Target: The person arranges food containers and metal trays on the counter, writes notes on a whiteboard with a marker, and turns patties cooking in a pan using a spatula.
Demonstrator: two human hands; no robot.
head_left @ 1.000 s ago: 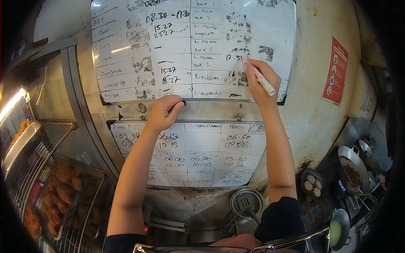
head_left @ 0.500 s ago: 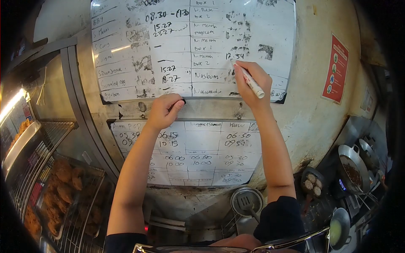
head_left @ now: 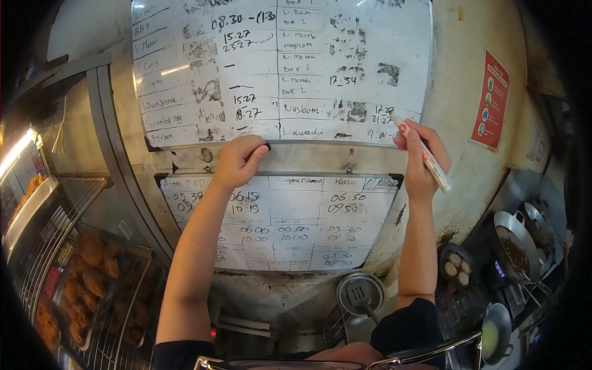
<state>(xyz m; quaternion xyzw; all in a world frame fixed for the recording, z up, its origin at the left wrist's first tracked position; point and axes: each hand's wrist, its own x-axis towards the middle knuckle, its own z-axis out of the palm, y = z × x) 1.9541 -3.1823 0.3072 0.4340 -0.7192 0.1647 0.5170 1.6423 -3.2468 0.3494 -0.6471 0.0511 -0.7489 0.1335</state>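
Right fingers [head_left: 425, 131] hold a marker [head_left: 435, 171]; a pan [head_left: 457, 248] (dark) contains patties [head_left: 451, 270].

White/red marker [head_left: 436, 172] was held tilted in R hand [head_left: 422, 180], tip nr lower-R of smudged whiteboard [head_left: 404, 37]; sm. blk item [head_left: 268, 147] was gripped in L hand [head_left: 240, 161].

Right of the grip, a red poster [head_left: 491, 100] is mounted. Fried chicken [head_left: 94, 282] is racked to the grip's lower left.
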